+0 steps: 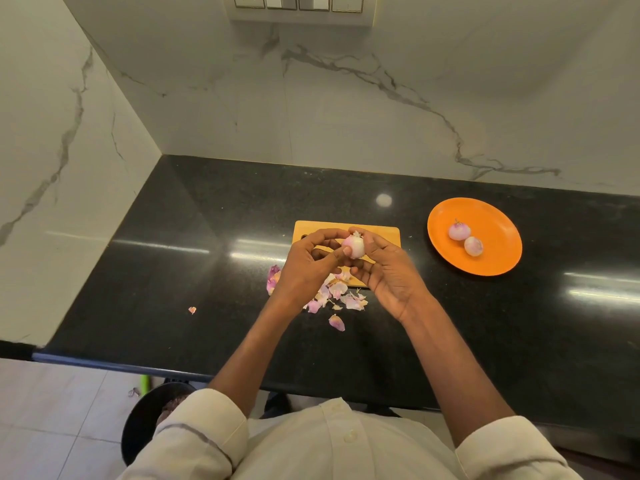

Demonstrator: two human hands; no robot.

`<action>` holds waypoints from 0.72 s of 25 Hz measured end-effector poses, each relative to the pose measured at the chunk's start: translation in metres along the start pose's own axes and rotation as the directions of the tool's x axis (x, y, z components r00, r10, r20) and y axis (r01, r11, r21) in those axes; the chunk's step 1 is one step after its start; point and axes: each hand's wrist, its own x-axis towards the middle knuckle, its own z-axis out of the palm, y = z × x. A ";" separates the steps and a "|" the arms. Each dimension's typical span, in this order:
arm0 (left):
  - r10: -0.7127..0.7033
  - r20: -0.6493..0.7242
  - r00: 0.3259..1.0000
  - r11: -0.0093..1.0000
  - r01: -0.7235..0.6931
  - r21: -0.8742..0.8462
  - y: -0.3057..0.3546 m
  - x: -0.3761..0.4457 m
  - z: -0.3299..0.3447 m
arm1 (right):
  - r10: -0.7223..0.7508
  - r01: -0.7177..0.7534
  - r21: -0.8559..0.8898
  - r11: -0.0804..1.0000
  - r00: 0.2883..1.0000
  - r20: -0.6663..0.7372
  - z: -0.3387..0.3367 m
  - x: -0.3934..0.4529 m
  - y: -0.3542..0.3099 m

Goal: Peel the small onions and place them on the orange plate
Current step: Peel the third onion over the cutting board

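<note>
Both hands are up over the cutting board [384,234], and between them sits a small onion [354,246], pale and pink-tinged, held above the wood rather than resting on it. The left hand [308,263] curls in from the left, thumb pressed against the onion's near side, fingers arched over the top. The right hand [388,268] cups it from the right, palm turned up toward the camera, fingertips wrapped around the far side. Both grips are tight on that one onion, forearms angled in from the bottom of the view, cream sleeves rolled to the elbow. Below the hands, a heap of pink and white onion skins [337,292] spills off the board's near edge onto the black table [173,258], with a stray flake [192,310] well off to the left. Over on the right, the orange plate [498,251] sits apart from the board, carrying two peeled onions [465,237] touching each other near its middle. No readable writing or brand anywhere; the switch panel [298,3] at the top of the marble wall shows no legible marking.
</note>
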 end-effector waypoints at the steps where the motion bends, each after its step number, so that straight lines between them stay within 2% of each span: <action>1: 0.003 0.009 1.000 1.000 -0.003 -0.005 0.000 0.000 0.000 | -0.001 0.001 -0.008 1.000 1.000 -0.007 0.000 0.000 0.001; 6: 0.009 -0.009 1.000 1.000 -0.009 0.020 0.001 0.002 0.001 | -0.019 0.016 -0.054 0.998 0.999 -0.047 0.002 0.000 0.000; 14: -0.002 -0.013 1.000 0.993 0.001 -0.121 0.005 -0.002 -0.002 | -0.107 0.100 -0.123 0.987 0.993 -0.056 -0.001 -0.003 -0.004; 18: 0.030 -0.040 0.999 0.998 -0.032 -0.046 0.008 -0.001 0.002 | -0.109 0.104 -0.097 0.990 0.992 -0.055 0.003 -0.003 -0.002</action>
